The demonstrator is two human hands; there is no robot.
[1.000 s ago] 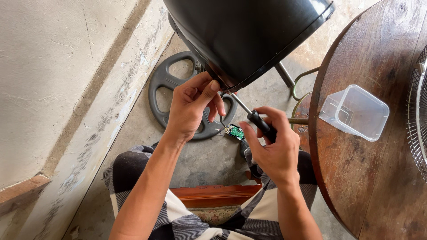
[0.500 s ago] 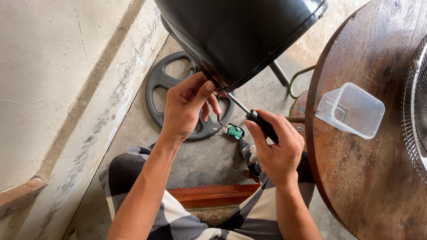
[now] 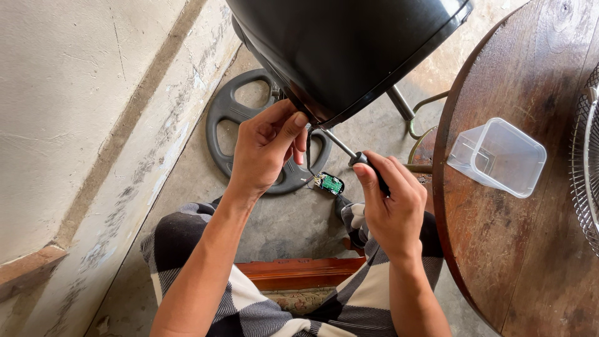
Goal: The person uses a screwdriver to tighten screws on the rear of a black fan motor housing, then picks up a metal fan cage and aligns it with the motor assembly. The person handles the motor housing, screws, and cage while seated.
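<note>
A large glossy black housing (image 3: 349,50) fills the top of the view. My left hand (image 3: 265,146) grips its lower rim with the fingers curled under the edge. My right hand (image 3: 390,206) is shut on the black handle of a screwdriver (image 3: 362,163), whose metal shaft points up-left to the underside of the housing. A small green circuit board (image 3: 331,184) hangs on thin wires below the housing, between my two hands.
A round wooden table (image 3: 536,249) stands at the right with a clear plastic container (image 3: 497,157) on it and a wire fan grille (image 3: 586,168) at its edge. A round dark base (image 3: 240,128) lies on the concrete floor. A wall (image 3: 75,112) runs along the left.
Both hands have stayed on the housing rim and the screwdriver. The view has shifted slightly; the right hand has turned a little on the handle.
</note>
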